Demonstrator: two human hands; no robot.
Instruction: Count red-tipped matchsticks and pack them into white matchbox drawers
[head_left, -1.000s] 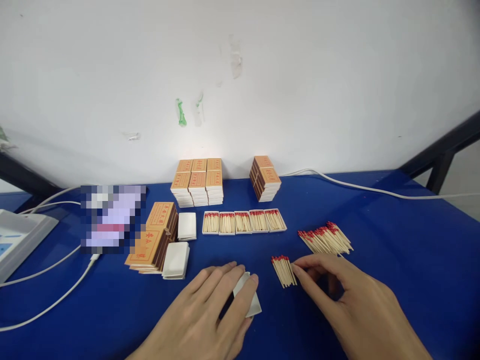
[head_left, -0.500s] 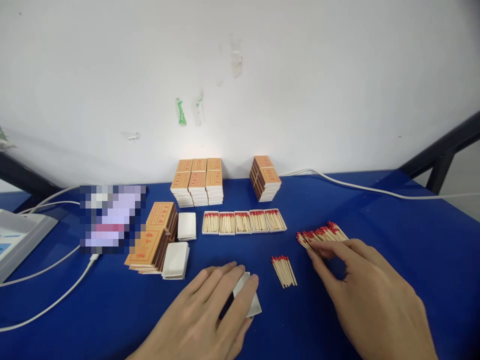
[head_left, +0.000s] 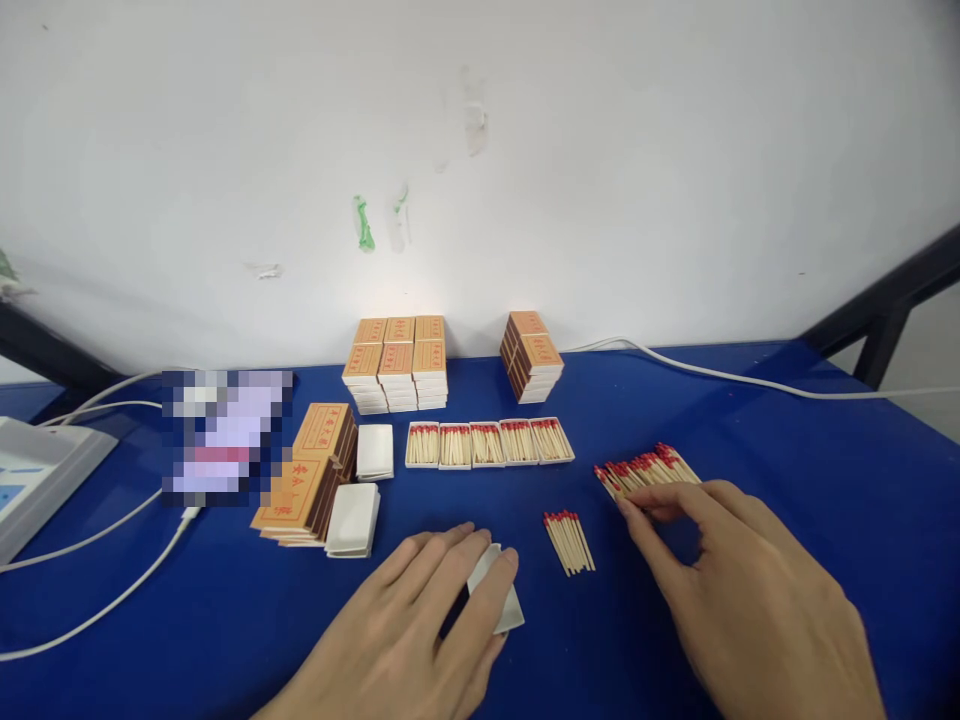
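My left hand is closed around a white matchbox tray, much of it hidden under the fingers. To its right lies a small group of red-tipped matches side by side on the table. My right hand is at the near left edge of a larger matchstick pile. Its thumb and index finger pinch together on matches there; how many is hidden. Beyond both hands, a row of several filled trays stands with the match heads pointing away from me.
Stacked matchbox sleeves and white trays stand left of my left hand. Matchbox stacks and a smaller stack are by the wall. A blurred phone, a charging cable and a plastic case lie left.
My right thumb and index finger have drawn slightly closer together at the edge of the match pile. My left hand and the tray stay in place.
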